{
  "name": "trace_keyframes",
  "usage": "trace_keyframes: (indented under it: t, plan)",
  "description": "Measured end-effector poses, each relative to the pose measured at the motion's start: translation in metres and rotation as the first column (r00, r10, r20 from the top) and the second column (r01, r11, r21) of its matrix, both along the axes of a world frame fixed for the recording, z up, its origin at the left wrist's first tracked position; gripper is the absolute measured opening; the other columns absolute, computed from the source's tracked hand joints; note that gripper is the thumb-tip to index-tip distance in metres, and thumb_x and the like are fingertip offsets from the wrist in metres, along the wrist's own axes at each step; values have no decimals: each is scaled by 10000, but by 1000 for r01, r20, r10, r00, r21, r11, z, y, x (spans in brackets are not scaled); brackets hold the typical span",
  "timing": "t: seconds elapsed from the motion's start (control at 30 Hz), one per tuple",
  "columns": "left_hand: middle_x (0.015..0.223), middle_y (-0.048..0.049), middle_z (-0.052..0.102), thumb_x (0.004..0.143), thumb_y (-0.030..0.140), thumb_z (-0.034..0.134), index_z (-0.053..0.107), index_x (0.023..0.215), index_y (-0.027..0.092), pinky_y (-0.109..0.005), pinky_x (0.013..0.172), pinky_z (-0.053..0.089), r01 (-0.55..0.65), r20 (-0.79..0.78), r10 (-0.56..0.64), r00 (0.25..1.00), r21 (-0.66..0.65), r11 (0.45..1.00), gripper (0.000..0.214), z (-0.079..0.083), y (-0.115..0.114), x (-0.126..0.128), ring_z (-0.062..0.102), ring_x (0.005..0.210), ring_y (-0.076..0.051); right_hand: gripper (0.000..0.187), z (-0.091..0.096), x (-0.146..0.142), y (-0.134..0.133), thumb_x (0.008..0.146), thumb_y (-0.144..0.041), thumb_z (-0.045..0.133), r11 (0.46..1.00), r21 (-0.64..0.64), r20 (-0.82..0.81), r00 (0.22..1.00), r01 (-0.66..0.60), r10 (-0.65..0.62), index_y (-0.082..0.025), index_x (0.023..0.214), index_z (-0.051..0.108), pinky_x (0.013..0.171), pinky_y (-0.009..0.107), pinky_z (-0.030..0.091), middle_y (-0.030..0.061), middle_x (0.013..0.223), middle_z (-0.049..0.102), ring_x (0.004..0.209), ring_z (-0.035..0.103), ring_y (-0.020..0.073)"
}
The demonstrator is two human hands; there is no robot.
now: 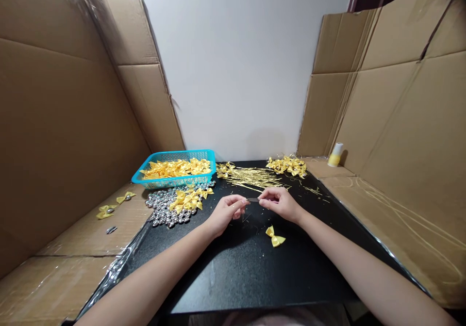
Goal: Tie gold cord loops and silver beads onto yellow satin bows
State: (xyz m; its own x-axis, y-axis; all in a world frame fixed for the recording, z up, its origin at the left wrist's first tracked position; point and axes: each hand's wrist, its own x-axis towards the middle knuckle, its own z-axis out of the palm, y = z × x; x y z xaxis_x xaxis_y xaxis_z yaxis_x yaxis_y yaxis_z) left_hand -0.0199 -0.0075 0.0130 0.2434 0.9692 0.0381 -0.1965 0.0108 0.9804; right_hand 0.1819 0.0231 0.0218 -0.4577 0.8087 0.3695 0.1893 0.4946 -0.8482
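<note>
Over the black table [233, 268], my left hand [226, 213] and my right hand [279, 202] meet at the fingertips. Both pinch the ends of a small thin dark piece [253, 200] held level between them. What that piece is I cannot make out. A single yellow ribbon bow [275, 236] lies on the table just below my right hand. To the left of my left hand sits a heap of small silver beads [165, 208] with several yellow bows [189, 200] on top of it.
A blue plastic basket [174, 180] of yellow bows stands at the back left. Gold wire strands [251, 176] and a pile of finished bows [287, 165] lie at the back. A small white and yellow bottle [335, 154] stands at the right. Cardboard walls [65, 132] enclose both sides.
</note>
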Motion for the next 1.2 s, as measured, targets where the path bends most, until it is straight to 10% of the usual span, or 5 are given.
trace_keyframes:
  t: [0.6,0.8,1.2]
  plan:
    - [497,33,510,599,397,761,666,685,111,-212,467,237,-42,-8,42,999,-16,999,314,-2,-3,5,347,412,-37,353,-5,4,3,776,-533,564,994,106,132,991,15,-29,-194,747,658,503,265,395,27,631,600,552,516,157]
    - [481,55,464,632,300,652,541,629,155,-201,449,221,-50,47,51,998,-16,999,183,0,-3,4,323,407,-47,238,-24,12,26,825,-433,533,948,219,277,917,229,-286,-209,841,610,628,305,439,41,734,661,656,586,195]
    - [480,100,274,676,300,649,475,684,173,-165,423,206,-41,107,32,994,79,996,216,65,-6,3,216,422,-42,92,-42,14,44,803,-271,605,891,330,420,797,311,-433,-188,828,634,776,373,427,84,913,645,922,550,265]
